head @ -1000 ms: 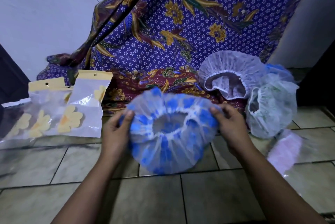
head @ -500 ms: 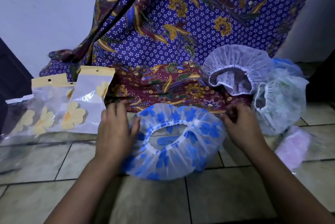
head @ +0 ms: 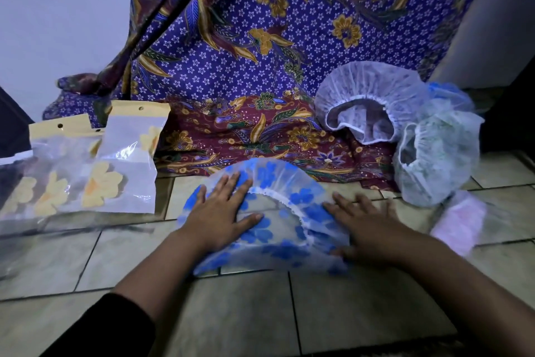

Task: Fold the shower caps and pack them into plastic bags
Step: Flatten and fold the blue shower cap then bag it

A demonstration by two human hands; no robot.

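Observation:
A clear shower cap with blue flowers (head: 285, 229) lies flattened on the tiled floor (head: 231, 313) in front of me. My left hand (head: 223, 212) presses flat on its left half, fingers spread. My right hand (head: 367, 229) rests flat on its right edge, fingers apart. Plastic bags with yellow headers and yellow flower prints (head: 115, 165) lie at the left. A white cap (head: 364, 102) and a greenish-white cap (head: 437, 160) sit at the right, with a bit of a blue cap (head: 451, 93) behind them.
A purple and maroon batik cloth (head: 260, 67) hangs and spreads behind the caps. A pale pink item in clear plastic (head: 460, 223) lies on the tiles at the right. White walls stand on both sides, and a dark edge shows at far left.
The blue-flowered cap, held up between both hands a second ago, has come down onto the tiles. Both hands have gone from gripping its rim to pressing flat on it.

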